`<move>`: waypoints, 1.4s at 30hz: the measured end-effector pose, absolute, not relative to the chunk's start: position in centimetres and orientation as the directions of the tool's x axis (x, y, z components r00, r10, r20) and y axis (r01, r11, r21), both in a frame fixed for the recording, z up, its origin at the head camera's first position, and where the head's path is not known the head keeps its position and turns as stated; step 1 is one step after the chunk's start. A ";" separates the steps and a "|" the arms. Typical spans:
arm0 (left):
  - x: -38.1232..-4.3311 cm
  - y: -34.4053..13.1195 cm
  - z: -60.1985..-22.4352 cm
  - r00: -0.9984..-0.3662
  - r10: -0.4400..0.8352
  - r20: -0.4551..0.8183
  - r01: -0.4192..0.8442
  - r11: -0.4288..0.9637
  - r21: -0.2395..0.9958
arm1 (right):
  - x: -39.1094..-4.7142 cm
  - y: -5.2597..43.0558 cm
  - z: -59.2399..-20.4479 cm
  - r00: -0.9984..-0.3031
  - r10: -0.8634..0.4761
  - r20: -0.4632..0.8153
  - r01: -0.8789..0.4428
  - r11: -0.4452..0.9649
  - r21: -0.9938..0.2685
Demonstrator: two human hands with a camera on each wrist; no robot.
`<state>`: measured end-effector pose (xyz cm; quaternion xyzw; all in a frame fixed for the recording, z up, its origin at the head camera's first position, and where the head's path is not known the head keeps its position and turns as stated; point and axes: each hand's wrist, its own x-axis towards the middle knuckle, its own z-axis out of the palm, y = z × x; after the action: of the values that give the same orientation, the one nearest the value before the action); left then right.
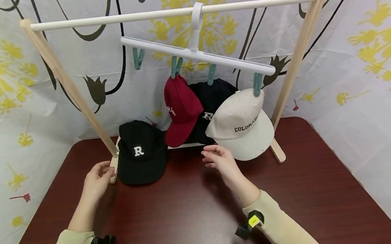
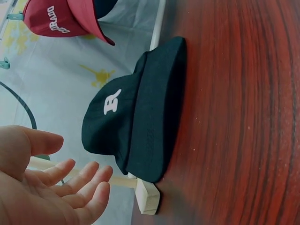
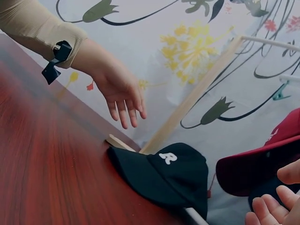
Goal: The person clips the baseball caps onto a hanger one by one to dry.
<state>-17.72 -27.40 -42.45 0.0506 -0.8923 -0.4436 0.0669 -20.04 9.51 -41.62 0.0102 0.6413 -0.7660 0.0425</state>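
A black cap with a white R sits on the table at the rack's left foot. My left hand hovers just left of it, fingers loosely bent and holding nothing; the left wrist view shows the palm turned up. In front of the hanging caps is my right hand, fingers relaxed around nothing. From a tilted white hanger hang a red cap, a dark cap with an R, partly hidden, and a cream cap lettered COLORADO. Green clips hold them; the leftmost clip bears no cap.
A white rod on slanted wooden legs carries the hanger. The rack stands at the back of a dark red wooden table. Behind it hangs a patterned cloth with yellow flowers.
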 end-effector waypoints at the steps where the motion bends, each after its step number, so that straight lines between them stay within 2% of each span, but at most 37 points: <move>1: -17.8 -27.4 -42.5 -0.987 -0.148 0.068 -0.035 0.602 0.797 | -20.1 9.4 -41.8 -0.996 -0.050 -0.077 0.084 -0.174 -0.981; 8: -18.2 -27.4 -42.7 -0.993 -0.121 0.000 -0.068 0.556 0.829 | -20.2 8.1 -42.8 -0.993 -0.049 -0.108 0.115 -0.199 -0.973; 25: -19.0 -26.7 -43.4 -0.987 -0.144 -0.068 -0.131 0.492 0.860 | -20.9 4.8 -44.5 -0.983 -0.103 -0.150 0.170 -0.238 -0.956; 42: -19.4 -26.2 -44.0 -0.968 -0.131 -0.213 -0.249 0.424 0.871 | -21.2 2.5 -46.9 -0.959 -0.222 -0.175 0.230 -0.255 -0.939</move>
<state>-19.41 -26.18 -44.04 0.1129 -0.8419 -0.5247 -0.0562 -21.25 2.54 -46.95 0.0034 0.5934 -0.7921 0.1429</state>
